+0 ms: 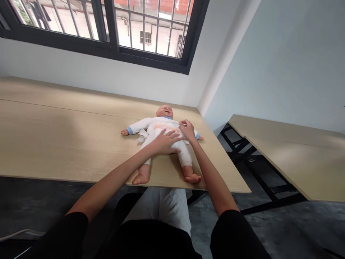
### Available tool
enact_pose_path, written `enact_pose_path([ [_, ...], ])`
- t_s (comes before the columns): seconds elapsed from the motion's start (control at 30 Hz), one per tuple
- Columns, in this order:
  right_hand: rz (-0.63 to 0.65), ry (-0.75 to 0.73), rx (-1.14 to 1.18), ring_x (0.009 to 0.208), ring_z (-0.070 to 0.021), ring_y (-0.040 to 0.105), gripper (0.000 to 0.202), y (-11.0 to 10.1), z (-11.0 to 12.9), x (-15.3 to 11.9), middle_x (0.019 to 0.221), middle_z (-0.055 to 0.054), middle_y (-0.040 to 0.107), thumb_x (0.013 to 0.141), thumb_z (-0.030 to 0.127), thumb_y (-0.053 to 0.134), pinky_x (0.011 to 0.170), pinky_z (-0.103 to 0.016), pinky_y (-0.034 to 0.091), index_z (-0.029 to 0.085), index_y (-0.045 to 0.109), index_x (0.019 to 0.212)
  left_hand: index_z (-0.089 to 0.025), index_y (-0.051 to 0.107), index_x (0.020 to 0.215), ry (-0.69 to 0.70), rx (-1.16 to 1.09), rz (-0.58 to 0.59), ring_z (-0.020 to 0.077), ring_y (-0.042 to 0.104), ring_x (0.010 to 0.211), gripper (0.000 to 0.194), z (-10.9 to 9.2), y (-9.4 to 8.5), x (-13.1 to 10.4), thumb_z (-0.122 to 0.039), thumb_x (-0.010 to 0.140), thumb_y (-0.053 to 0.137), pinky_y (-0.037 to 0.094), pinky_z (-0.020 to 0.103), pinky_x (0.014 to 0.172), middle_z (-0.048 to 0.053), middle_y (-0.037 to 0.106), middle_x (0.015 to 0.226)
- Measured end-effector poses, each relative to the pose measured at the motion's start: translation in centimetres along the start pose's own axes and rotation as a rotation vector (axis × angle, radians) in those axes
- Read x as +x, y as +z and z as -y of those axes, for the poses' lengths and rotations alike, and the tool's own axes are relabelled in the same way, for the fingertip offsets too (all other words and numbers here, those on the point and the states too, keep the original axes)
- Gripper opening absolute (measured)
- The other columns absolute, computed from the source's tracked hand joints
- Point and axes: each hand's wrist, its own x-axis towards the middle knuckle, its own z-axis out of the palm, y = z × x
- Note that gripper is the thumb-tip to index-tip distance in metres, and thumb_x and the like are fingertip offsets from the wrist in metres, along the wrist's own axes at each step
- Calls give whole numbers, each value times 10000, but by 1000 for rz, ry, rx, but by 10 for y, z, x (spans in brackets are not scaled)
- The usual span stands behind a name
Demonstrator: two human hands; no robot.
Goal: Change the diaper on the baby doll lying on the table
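Observation:
A baby doll (166, 112) lies on its back on the wooden table, head toward the window and bare feet toward me. It wears a white outfit (140, 124) with blue cuffs and a blue collar. Around its middle is what looks like a white diaper (157, 131) with a faint orange print, a loose white flap (142, 135) sticking out at the left. My left hand (167, 141) rests flat over the doll's lower belly, fingers spread. My right hand (187, 129) is pinched at the doll's right-hand side in view, with a small white edge of the diaper between thumb and finger.
The wooden table (54, 144) ends just beyond the doll's feet and on the right. A second table (291, 151) with black metal legs stands to the right across a gap. A barred window (151, 32) is in the wall behind.

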Motion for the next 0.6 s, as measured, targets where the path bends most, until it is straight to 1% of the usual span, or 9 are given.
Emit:
enact_pose_path([
  [0.07,62,47,43,829,-217,638,226,-19,-13,-13,878,-75,693,811,409,577,823,-362,514,186,609,796,-285,423,1486,2,23,6,285,345,1452,633,6,5,5,-570,930,526,150,551,1198,82,457,1538],
  [0.17,248,77,74,866,-233,653,295,-43,-31,-33,919,-91,719,733,445,687,847,-372,513,166,662,827,-303,464,1459,34,40,-5,296,341,1450,658,11,12,5,-536,867,629,134,550,1202,70,518,1482],
  [0.23,365,80,23,881,-242,649,349,-53,-38,-42,980,-101,725,675,431,755,843,-376,509,156,698,883,-308,489,1439,46,42,-18,303,343,1446,673,12,15,4,-485,823,695,133,546,1201,68,543,1450],
  [0.27,398,70,-30,884,-245,643,363,-56,-40,-45,984,-99,725,655,410,777,846,-380,502,154,712,903,-305,498,1430,45,40,-24,305,346,1444,680,12,16,4,-467,807,718,132,543,1200,73,548,1442],
  [0.3,410,52,-91,885,-246,635,355,-57,-40,-46,964,-91,725,643,385,788,856,-385,492,154,722,904,-299,507,1423,43,34,-28,308,351,1441,682,13,17,4,-458,799,731,130,540,1200,78,548,1440],
  [0.37,397,23,-200,866,-241,618,276,-58,-38,-47,861,-64,716,641,335,782,869,-387,472,154,728,843,-287,524,1406,36,15,-34,312,363,1434,668,13,18,4,-460,797,737,123,542,1201,89,546,1439],
  [0.43,396,46,-223,809,-227,607,216,-58,-33,-47,756,-41,689,658,331,762,830,-368,472,152,704,763,-281,539,1392,29,-9,-42,315,374,1428,648,13,19,4,-468,803,732,122,546,1201,95,547,1438],
  [0.5,412,105,-147,754,-213,605,246,-58,-29,-48,726,-34,680,678,375,750,759,-339,479,150,671,739,-281,547,1385,24,-27,-52,318,376,1427,639,13,19,4,-469,803,732,125,547,1203,93,552,1432],
  [0.6,424,159,-2,787,-216,629,327,-58,-25,-48,817,-51,708,679,440,764,740,-317,486,154,668,804,-296,543,1383,22,-23,-58,307,369,1435,621,14,19,3,-484,818,717,118,546,1206,83,555,1432],
])
